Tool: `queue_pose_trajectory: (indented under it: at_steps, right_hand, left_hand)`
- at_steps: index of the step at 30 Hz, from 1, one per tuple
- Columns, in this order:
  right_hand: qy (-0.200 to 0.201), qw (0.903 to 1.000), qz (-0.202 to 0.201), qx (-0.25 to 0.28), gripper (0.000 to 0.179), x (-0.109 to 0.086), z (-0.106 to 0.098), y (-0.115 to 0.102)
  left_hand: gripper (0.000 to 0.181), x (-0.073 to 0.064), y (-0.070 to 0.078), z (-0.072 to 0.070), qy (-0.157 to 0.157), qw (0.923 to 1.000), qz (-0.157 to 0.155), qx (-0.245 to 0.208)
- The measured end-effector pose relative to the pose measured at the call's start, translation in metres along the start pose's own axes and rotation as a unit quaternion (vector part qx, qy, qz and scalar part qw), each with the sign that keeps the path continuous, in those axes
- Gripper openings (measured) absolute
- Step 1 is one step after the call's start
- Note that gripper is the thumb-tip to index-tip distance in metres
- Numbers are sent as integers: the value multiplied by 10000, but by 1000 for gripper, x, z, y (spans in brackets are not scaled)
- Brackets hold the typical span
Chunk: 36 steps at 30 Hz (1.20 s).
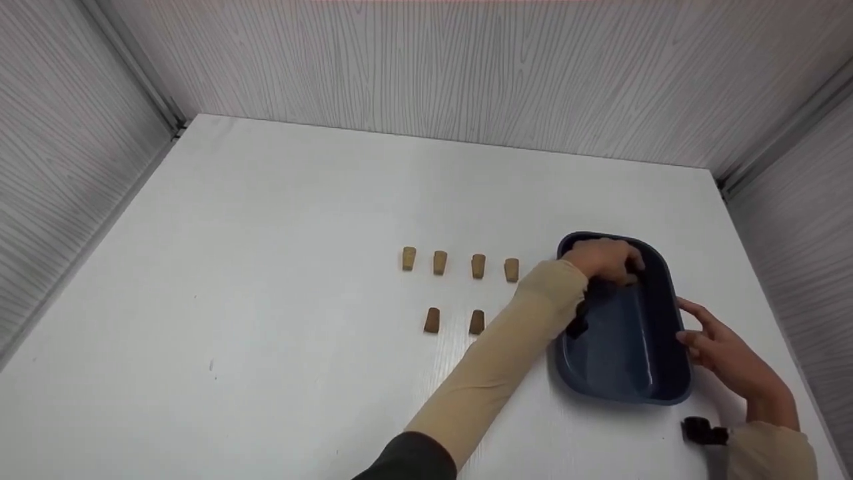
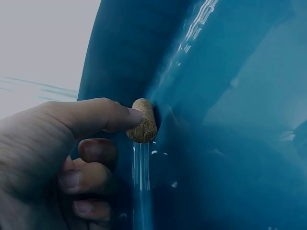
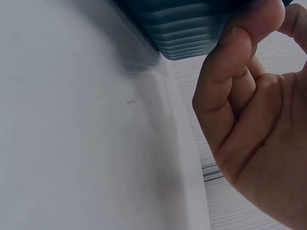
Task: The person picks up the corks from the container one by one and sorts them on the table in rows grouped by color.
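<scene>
Inside the dark blue plastic bin [image 1: 613, 360], my left hand [image 1: 603, 259] reaches down at the far end. It pinches a cork stopper [image 2: 144, 122] close to the bin's wall, the other fingers curled below. My right hand [image 1: 723, 350] grips the right side wall of the bin between thumb and fingers. In the right wrist view its fingers [image 3: 225, 72] bend up to the ribbed outer wall of the bin [image 3: 184, 36].
Left of the bin, light cork stoppers [image 1: 440, 263] stand in a back row. Darker brown stoppers [image 1: 432, 321] form a front row, partly behind the left sleeve [image 1: 500, 353]. The white table [image 1: 266, 267] meets wood-grain panels [image 1: 426, 73] at the back and sides.
</scene>
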State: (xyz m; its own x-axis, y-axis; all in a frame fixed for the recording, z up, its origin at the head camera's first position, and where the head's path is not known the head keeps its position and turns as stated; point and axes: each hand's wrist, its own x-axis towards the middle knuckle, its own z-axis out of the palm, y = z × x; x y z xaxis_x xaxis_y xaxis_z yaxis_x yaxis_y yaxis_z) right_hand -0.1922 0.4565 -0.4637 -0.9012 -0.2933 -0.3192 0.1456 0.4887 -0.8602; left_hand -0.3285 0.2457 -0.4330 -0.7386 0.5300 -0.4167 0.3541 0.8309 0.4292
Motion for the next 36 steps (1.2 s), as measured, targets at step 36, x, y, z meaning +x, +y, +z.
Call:
queue_pose_trajectory:
  at_steps: [36]
  right_hand:
    - [16,9999,-145,-46,49,1,2,1]
  left_hand:
    - [29,5,0,0,-25,9980,75,624]
